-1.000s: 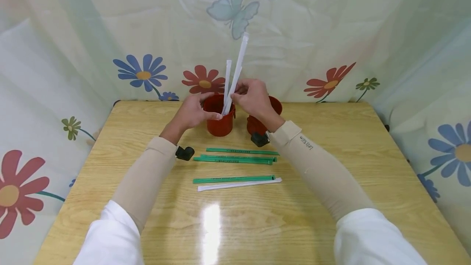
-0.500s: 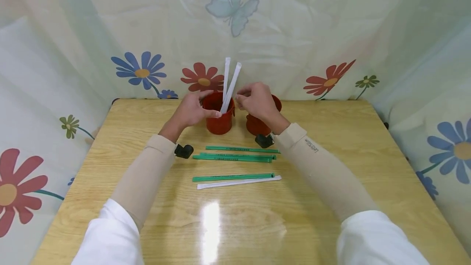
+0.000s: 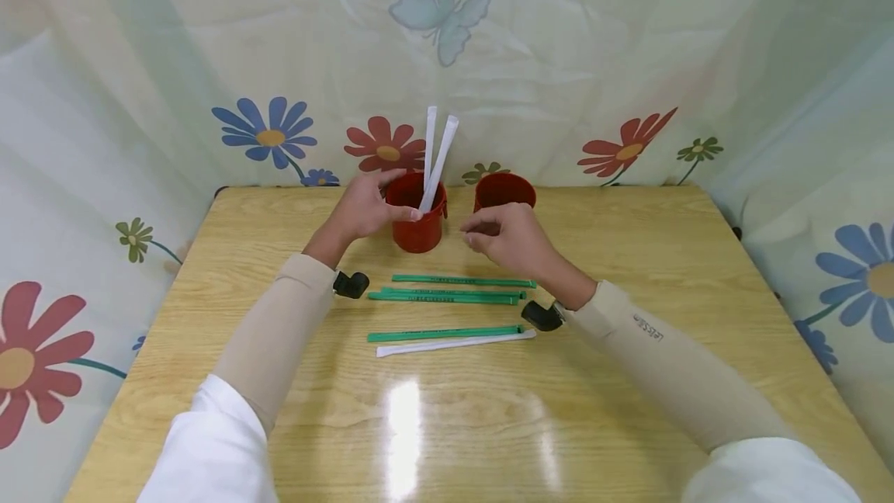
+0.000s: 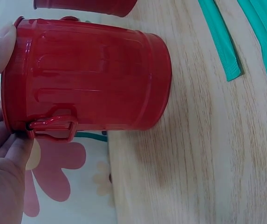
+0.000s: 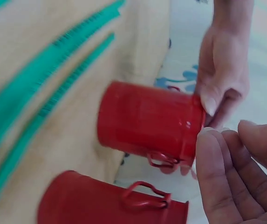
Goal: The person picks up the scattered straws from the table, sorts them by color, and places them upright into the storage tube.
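My left hand [image 3: 363,208] grips the rim of a small red metal bucket [image 3: 417,237], thumb in front and fingers at the back. Two white paper-wrapped straws [image 3: 440,163] lean upright inside it. In the left wrist view, this bucket's ribbed side and little wire handle [image 4: 54,126] show close up. My right hand [image 3: 513,239] hovers in front of a second red bucket [image 3: 504,186], hiding its lower part. Its fingers are loosely bent, with nothing between them, as the right wrist view confirms.
Several green wrapped straws [image 3: 461,281] lie across the wooden table [image 3: 628,254] in front of the buckets. One white wrapped straw [image 3: 454,345] lies nearest me, alongside a green one. Behind the table's back edge hangs a flowered curtain [image 3: 559,60].
My right hand let go of a white straw in the left bucket, then drew back toward me and to the right, uncovering the second bucket's mouth. The left hand kept its grip.
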Demonstrator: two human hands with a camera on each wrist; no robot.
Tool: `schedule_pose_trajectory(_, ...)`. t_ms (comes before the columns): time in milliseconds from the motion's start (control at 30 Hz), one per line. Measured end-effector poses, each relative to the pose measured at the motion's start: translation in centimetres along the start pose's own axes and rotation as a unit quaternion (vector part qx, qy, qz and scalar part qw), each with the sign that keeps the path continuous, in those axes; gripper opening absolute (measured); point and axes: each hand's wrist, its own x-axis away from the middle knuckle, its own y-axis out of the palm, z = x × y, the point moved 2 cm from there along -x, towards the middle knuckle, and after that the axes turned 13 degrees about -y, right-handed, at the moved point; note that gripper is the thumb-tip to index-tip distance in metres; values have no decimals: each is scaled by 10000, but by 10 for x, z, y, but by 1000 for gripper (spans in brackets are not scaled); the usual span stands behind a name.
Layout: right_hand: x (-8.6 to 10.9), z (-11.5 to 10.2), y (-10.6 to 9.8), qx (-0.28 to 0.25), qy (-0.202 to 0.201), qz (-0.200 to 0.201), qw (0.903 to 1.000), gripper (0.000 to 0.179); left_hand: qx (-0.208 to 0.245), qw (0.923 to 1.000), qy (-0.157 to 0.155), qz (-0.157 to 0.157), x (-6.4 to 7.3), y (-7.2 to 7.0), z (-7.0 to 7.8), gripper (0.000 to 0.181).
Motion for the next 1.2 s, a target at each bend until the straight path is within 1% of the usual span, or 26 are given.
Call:
schedule_pose_trajectory(100,21,0,4,81,-302,-220,9993,7,6,10000,-36,-4,0,0,0,87)
schedule_pose_trajectory(200,45,3,13,327,-756,-682,9943,7,32,10000,-17,-38,0,0,2,87)
schedule_pose_trajectory(267,61,6,21,569,-1104,-1077,9864,8,36,10000,15,-61,-1,0,2,86)
schedule_pose_trajectory(333,75,10,29,847,-1393,-1442,9760,9,24,10000,0,-65,-1,0,2,86)
schedule_pose_trajectory(400,85,13,36,1112,-1607,-1695,9660,11,-3,10000,-33,-21,-1,-1,2,86)
schedule_pose_trajectory(467,91,17,43,1390,-1751,-1803,9579,15,-1,10000,-53,27,-1,-2,2,86)
schedule_pose_trajectory(567,97,19,50,1825,-2013,-1824,9449,21,-6,10000,-39,65,0,-2,4,86)
schedule_pose_trajectory(633,100,20,54,2118,-2189,-1913,9331,24,-44,10000,-57,50,1,-1,4,86)
schedule_pose_trajectory(700,102,19,57,2376,-2286,-2031,9220,25,-59,9999,-85,8,1,1,3,86)
schedule_pose_trajectory(767,103,16,59,2567,-2306,-2145,9137,24,-46,9999,-100,-11,1,1,3,86)
schedule_pose_trajectory(800,103,15,59,2622,-2299,-2164,9119,24,-33,9999,-100,-13,2,2,2,86)
schedule_pose_trajectory(867,104,12,60,2621,-2255,-2158,9132,20,4,10000,-68,-29,2,2,3,86)
schedule_pose_trajectory(933,106,7,62,2570,-2241,-2256,9126,14,24,10000,-13,-28,2,2,4,86)
schedule_pose_trajectory(1000,108,3,63,2573,-2260,-2426,9077,11,17,10000,22,-25,2,2,4,86)
schedule_pose_trajectory(1033,109,1,65,2609,-2278,-2553,9027,11,16,10000,35,-28,2,2,5,85)
schedule_pose_trajectory(1067,110,-1,66,2666,-2302,-2725,8953,13,23,10000,37,-26,2,1,4,85)
schedule_pose_trajectory(1200,107,-10,67,2905,-2196,-3529,8619,28,62,10000,25,-27,1,1,3,84)
